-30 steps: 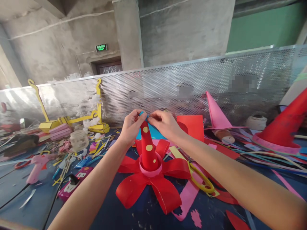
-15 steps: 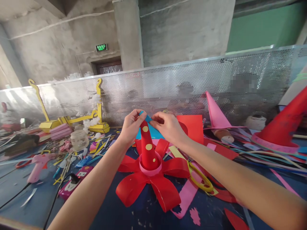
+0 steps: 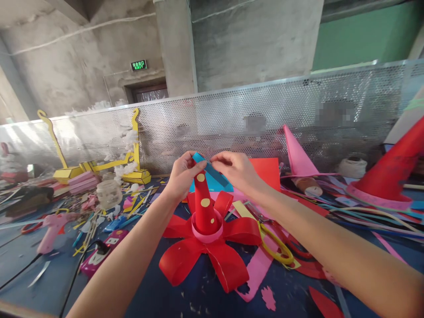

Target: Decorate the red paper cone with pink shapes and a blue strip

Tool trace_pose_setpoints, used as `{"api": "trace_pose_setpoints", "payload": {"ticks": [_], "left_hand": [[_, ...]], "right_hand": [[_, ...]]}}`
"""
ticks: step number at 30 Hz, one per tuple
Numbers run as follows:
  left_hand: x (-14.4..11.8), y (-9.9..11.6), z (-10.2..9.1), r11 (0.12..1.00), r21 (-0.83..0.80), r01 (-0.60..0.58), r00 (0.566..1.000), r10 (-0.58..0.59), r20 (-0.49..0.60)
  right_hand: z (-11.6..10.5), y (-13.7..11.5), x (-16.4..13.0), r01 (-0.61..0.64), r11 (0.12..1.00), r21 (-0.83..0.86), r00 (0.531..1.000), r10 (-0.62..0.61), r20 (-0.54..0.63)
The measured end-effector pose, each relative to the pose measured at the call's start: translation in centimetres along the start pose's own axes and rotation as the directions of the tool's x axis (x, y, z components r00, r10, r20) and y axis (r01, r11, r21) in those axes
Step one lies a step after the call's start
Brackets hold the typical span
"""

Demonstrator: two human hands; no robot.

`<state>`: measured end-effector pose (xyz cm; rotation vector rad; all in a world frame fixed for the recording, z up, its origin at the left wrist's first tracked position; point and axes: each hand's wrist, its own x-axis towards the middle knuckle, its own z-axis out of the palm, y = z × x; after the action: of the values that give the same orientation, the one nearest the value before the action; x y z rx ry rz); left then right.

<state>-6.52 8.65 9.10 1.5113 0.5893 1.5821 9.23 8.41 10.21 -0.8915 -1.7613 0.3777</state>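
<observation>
On the cluttered blue surface [image 3: 150, 298] lies the red loop-petalled paper flower [image 3: 228, 269], and the yellow-dotted red cone [image 3: 201, 192] standing at its centre could tip or crumple if pressed unevenly near the tip. Reaching inward there are the right hand [image 3: 236, 171], fingers bunched close, whether gripping I cannot tell, and the left hand [image 3: 184, 174], whose thumb and curled fingers pinch the blue paper strip [image 3: 213, 171].

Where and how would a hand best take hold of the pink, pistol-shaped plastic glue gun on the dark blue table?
The pink, pistol-shaped plastic glue gun is probably best gripped by its handle, with the left hand coming from the near left: the handle slants down toward the viewer there. Close around it above the thin black cord leaving its lower end.
</observation>
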Motion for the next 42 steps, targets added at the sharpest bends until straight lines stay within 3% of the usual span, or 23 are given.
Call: {"api": "trace_pose_setpoints", "payload": {"ticks": [11, 15, 18, 23, 31, 38, 40, 42], "left_hand": [[0.3, -0.7, -0.3, 0.996, 0.067, -0.06, 0.998, 0.06, 0.008], [0.2, -0.8, -0.2, 0.997, 0.066, -0.05, 0.999, 0.051, -0.011], [0.1, -0.6, -0.3, 1.0, 0.027, -0.006, 1.0, 0.007, -0.029], [0.0, -0.5, -0.8, 1.0, -0.028, 0.009, 0.999, -0.01, -0.04], [-0.1, -0.6, -1.6, 1.0, -0.029, 0.003, 0.998, -0.005, -0.061], [-1.0, -0.7, -2.4, 0.995, 0.003, 0.101, 0.985, -0.099, -0.143], [-1.5, -0.8, -2.7, 0.993, 0.001, 0.114, 0.984, -0.113, -0.138], [-2.0, -0.8, -3.1, 0.993, 0.001, 0.114, 0.979, -0.112, -0.17]], "right_hand": [[0.3, -1.0, 1.0, 0.173, 0.931, -0.32, 0.985, -0.163, 0.057], [0.3, -0.5, 0.6, 0.196, 0.912, -0.36, 0.98, -0.195, 0.04], [-0.8, 0.1, -0.1, 0.176, 0.913, -0.369, 0.983, -0.185, 0.01], [-4.4, 1.1, -2.0, 0.165, 0.927, -0.336, 0.984, -0.179, -0.01], [-7.4, 3.3, -5.4, 0.055, 0.96, -0.274, 0.996, -0.074, -0.056], [-9.5, 2.8, -9.1, -0.043, 0.912, -0.408, 0.992, 0.087, 0.089], [-10.0, 2.5, -10.7, -0.091, 0.89, -0.447, 0.95, 0.213, 0.231], [-10.1, 2.1, -12.5, -0.137, 0.861, -0.489, 0.849, 0.357, 0.389]]}}
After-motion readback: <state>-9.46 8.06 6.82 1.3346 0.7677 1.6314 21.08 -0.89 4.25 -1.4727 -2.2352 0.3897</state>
